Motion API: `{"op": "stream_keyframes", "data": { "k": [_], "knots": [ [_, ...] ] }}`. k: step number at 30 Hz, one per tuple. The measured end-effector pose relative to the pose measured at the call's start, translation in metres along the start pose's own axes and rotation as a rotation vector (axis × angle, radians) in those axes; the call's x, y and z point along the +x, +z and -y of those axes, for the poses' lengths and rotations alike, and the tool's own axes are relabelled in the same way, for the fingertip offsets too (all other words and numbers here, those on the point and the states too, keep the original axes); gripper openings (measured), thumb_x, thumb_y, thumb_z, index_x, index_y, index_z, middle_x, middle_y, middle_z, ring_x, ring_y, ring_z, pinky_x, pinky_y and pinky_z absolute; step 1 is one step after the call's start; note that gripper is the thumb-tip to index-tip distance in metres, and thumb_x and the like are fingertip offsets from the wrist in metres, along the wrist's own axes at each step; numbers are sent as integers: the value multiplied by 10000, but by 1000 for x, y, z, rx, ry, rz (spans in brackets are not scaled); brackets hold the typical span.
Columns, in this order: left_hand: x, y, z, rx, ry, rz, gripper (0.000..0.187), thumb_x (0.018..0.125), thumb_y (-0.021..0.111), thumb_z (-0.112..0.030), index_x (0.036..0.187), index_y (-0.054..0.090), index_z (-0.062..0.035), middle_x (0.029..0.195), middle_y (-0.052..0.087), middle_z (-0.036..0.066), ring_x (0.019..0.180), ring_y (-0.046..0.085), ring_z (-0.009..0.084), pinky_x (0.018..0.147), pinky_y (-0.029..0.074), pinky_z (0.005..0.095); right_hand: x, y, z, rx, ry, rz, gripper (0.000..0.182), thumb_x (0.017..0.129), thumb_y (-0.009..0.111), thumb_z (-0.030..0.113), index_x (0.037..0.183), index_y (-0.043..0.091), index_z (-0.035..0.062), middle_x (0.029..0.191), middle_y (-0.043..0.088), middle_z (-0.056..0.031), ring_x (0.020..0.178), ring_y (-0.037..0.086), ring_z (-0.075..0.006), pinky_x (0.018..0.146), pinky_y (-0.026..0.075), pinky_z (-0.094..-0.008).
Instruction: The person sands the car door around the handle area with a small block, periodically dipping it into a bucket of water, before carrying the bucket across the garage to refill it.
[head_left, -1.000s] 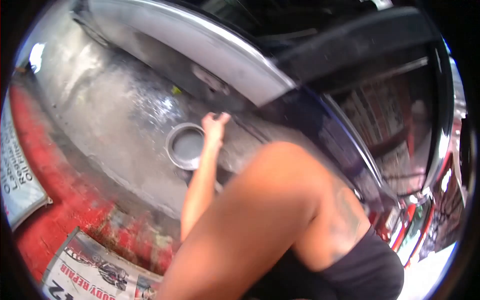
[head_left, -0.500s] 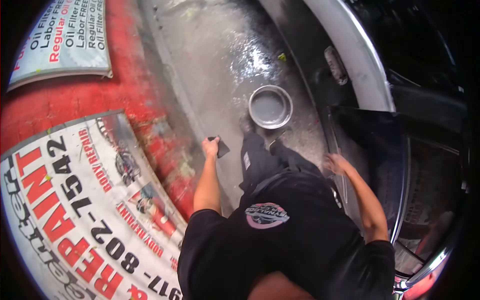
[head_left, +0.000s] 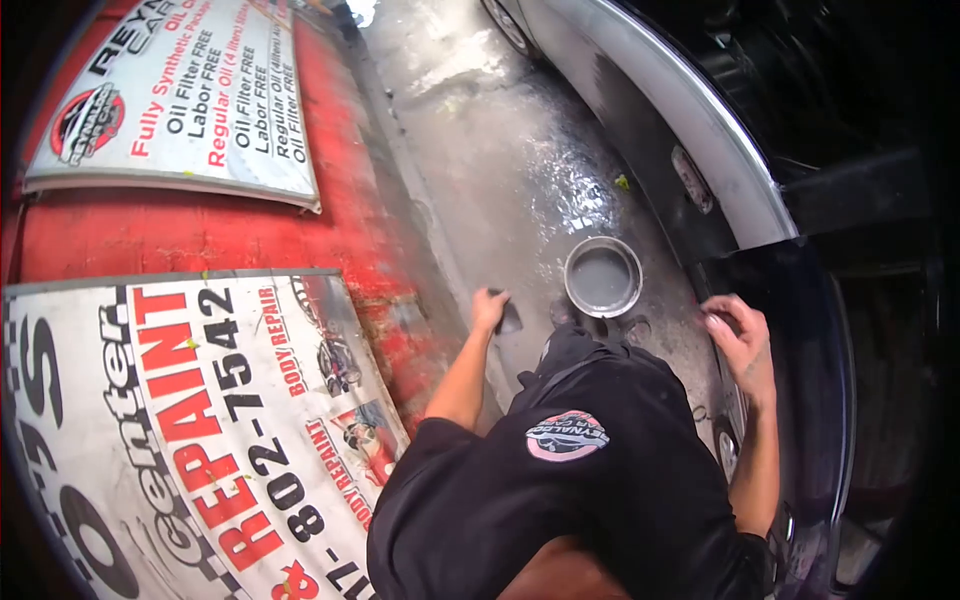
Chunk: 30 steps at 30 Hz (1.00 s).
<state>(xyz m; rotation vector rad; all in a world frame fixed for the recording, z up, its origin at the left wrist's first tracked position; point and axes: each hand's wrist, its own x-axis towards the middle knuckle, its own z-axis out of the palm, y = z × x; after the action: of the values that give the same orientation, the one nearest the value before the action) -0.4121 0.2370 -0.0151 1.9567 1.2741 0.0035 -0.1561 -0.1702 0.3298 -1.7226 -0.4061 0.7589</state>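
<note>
Dark sheet (head_left: 510, 318), pale-rimmed bucket (head_left: 604, 312), grey liquid (head_left: 602, 279), black shirt (head_left: 620, 475), red wall (head_left: 220, 235), white banner (head_left: 240, 400) lettered red and black

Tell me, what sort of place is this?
Most likely a car repair and repaint shop: the lower banner reads "REPAINT" and "BODY REPAIR", the upper sign lists oil and free labor, and a car with a patchy grey side stands alongside.

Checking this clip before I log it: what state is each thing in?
Left hand: gripping
Dark flat piece: in the left hand
Right hand: fingers curled, nothing visibly held
Bucket: holding grey liquid
Floor: shiny, apparently wet in patches
Lower banner: spread out
</note>
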Motion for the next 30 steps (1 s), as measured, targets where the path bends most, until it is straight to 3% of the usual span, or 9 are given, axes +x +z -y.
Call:
{"op": "stream_keyframes", "data": {
  "k": [10, 16, 18, 20, 24, 25, 26, 28, 30],
  "knots": [
    [38, -97, -383, 388, 1099, -40, 202, 851, 715, -222, 898, 600, -63, 852, 678, 187, 874, 672, 420, 747, 516, 524, 16, 210, 113, -352, -988, 555, 424, 920, 706, 172, 1286, 603, -15, 1161, 654, -214, 1005, 675, -377, 865, 552, -432],
    [-7, -143, -475, 409, 1449, -93, 179, 826, 744, -191, 871, 618, -72, 838, 700, 137, 855, 695, 388, 717, 540, 493, -1, 231, 143, -158, -1127, 568, 254, 838, 740, 12, 1077, 661, -23, 1030, 685, -206, 878, 693, -356, 763, 574, -394],
    [-16, -149, -482, 418, 1499, -112, 173, 823, 745, -191, 863, 626, -72, 826, 705, 128, 844, 702, 378, 707, 542, 495, -13, 223, 155, -31, -1059, 619, 182, 840, 726, 9, 1005, 670, -46, 980, 705, -192, 887, 700, -303, 786, 559, -362],
    [-16, -160, -490, 581, 1567, -131, 122, 813, 724, -160, 854, 646, -77, 817, 713, 127, 814, 711, 368, 684, 547, 494, -27, 208, 171, 492, -274, 847, 153, 916, 669, 38, 1029, 667, -65, 1039, 717, -153, 952, 696, -213, 844, 541, -343],
    [-41, -176, -522, 669, 1744, -167, 108, 806, 672, -138, 905, 688, -98, 851, 723, 140, 840, 724, 364, 683, 574, 484, -37, 207, 167, 883, 19, 1092, 223, 889, 586, 42, 1045, 672, -94, 1017, 700, -176, 886, 645, -172, 863, 503, -321],
    [-50, -179, -533, 700, 1780, -185, 114, 817, 666, -142, 917, 694, -97, 872, 728, 135, 863, 727, 364, 691, 578, 488, -28, 204, 155, 734, 31, 1129, 194, 879, 554, 23, 974, 675, -95, 921, 694, -158, 838, 638, -166, 800, 500, -312],
    [-61, -184, -545, 728, 1821, -201, 121, 828, 659, -147, 930, 699, -95, 893, 733, 131, 886, 729, 364, 698, 582, 491, -14, 206, 159, 270, -451, 1130, 154, 898, 597, 28, 947, 691, -83, 855, 690, -111, 779, 630, -143, 736, 494, -288],
    [-89, -192, -566, 824, 1786, -173, 131, 854, 647, -151, 966, 697, -106, 949, 736, 134, 938, 727, 355, 727, 588, 485, -9, 222, 159, 102, 56, 1195, 113, 886, 679, 31, 942, 706, -64, 835, 696, -58, 738, 621, -111, 684, 482, -268],
    [-101, -193, -588, 820, 1832, -155, 228, 895, 659, -166, 1114, 698, -117, 1087, 730, 131, 1061, 699, 352, 820, 584, 488, 2, 222, 173, -153, -410, 1435, 142, 846, 790, 65, 898, 713, -43, 795, 702, -67, 653, 642, -133, 604, 486, -286]
  ]
}}
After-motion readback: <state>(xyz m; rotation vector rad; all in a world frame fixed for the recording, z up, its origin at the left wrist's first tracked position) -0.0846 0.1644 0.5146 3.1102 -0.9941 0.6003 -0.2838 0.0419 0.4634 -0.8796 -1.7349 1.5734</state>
